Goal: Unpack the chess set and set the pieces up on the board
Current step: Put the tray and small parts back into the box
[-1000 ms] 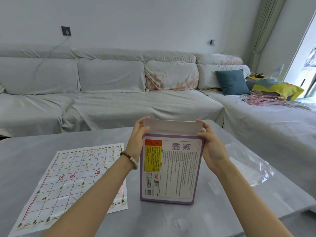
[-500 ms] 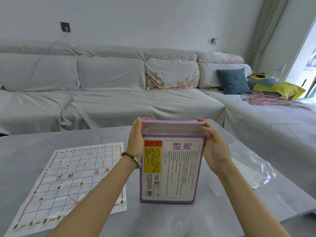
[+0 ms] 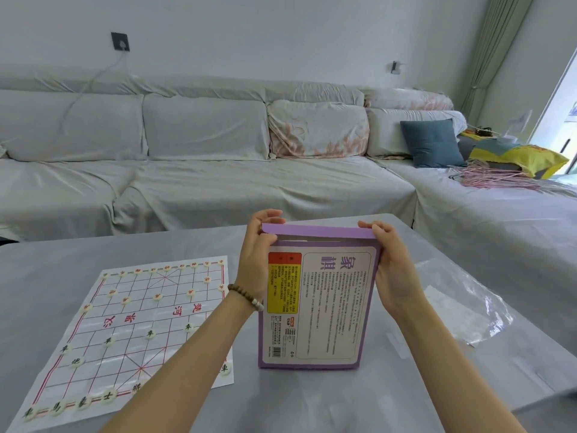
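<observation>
A purple chess-set box (image 3: 318, 307) stands upright on the grey table (image 3: 359, 401), its printed back towards me. My left hand (image 3: 256, 254) grips the box's top left corner, fingers on the purple top flap (image 3: 318, 230). My right hand (image 3: 394, 270) grips the top right corner, thumb and fingers on the same flap, which lies folded down over the opening. To the left lies a white paper board (image 3: 137, 332) with red grid lines. Several pale round pieces (image 3: 109, 394) sit on its points, along the near and far rows and in between.
A crumpled clear plastic wrapper (image 3: 468, 307) lies on the table right of the box. Behind the table runs a long grey covered sofa (image 3: 203, 170) with a teal cushion (image 3: 432, 142) and a yellow bag (image 3: 524, 157) at the right.
The box's top flap, upright a second ago, has been folded down over the opening. Both hands stay at the top corners.
</observation>
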A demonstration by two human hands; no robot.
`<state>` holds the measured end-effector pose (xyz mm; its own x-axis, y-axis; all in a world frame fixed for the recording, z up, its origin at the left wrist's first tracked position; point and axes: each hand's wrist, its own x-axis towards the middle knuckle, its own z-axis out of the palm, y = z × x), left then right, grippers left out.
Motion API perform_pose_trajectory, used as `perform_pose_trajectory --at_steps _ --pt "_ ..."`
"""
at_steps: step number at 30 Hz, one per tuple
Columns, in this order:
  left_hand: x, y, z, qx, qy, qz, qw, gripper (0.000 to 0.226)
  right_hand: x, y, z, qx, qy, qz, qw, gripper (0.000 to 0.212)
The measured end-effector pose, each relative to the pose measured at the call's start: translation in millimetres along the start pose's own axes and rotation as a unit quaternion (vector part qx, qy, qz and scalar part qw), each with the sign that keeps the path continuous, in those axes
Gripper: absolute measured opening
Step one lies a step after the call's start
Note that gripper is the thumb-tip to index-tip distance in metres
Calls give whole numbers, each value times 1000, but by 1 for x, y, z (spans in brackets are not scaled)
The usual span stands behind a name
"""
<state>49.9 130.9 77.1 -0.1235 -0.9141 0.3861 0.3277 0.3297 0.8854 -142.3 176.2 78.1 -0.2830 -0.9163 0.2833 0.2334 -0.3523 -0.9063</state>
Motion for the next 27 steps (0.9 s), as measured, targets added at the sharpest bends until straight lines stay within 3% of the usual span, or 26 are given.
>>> perform_pose_trajectory --at_steps 4,9,20,23,27 --pt "0 -1 0 43 4 6 999 8 1 4 3 -57 27 -10 998 13" --pt "-1 -6 -4 139 10 44 989 10 3 6 4 -70 43 -25 996 10" --pt "1 -9 2 105 64 16 992 11 3 10 7 -67 86 -27 994 17" --pt "3 -5 2 115 71 -46 990 13 6 14 10 -101 104 -16 989 11" --pt "8 11 -2 172 9 -274 946 32 10 10 12 -138 98 151 974 37"
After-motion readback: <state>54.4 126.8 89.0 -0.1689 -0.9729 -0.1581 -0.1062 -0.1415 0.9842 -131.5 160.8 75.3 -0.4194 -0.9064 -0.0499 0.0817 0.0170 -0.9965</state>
